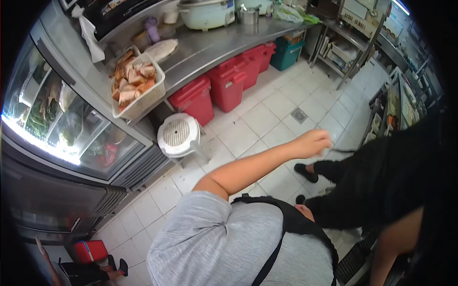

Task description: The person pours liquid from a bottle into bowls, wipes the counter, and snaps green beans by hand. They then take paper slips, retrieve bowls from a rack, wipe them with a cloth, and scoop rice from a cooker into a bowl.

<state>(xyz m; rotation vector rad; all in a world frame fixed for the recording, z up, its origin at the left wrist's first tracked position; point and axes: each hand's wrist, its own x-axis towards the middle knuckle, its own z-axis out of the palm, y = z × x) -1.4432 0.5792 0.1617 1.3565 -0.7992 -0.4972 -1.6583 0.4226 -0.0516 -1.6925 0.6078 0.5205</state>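
Observation:
My left hand [312, 143] is raised in front of me at the end of my outstretched bare arm. Its fingers are curled in and slightly blurred, and nothing shows in them. Below it is the white tiled floor [248, 125]. A small part of my right hand [305, 212] shows at the edge of my black apron [300, 221]; its fingers are mostly hidden. Close to both hands, on the right, stands a person in black clothes [377, 176], with dark shoes [306, 172] on the tiles.
A basket of meat pieces [139, 103] sits at the end of the steel counter [205, 52]. Red bins [227, 88] and a teal bin [287, 53] stand beneath it. Near them is a white stool [178, 135]. A lit glass-door fridge [71, 109] lines the left. Another person [88, 271] is at lower left.

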